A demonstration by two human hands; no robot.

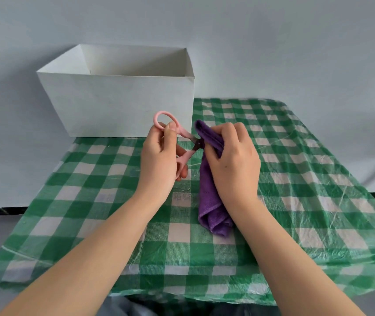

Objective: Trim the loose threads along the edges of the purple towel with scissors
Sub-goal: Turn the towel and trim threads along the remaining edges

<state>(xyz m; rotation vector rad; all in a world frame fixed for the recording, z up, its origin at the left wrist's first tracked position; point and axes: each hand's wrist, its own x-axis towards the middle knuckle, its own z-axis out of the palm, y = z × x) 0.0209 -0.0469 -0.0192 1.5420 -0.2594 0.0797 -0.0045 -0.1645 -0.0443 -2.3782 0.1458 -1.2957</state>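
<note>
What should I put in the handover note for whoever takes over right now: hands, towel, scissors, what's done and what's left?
Left hand: holds the pink scissors, handles spread apart, blade tips at the towel's edge.
Right hand: grips the purple towel near its top, bunched, lifted; the lower end hangs down to the checked tablecloth.
White box: open top, behind the hands at the table's far left; its contents are out of sight.
Done: cannot tell how much edge is trimmed; the threads are too small to see.
Left: probably finish this snip, then work round the remaining edges.
</note>
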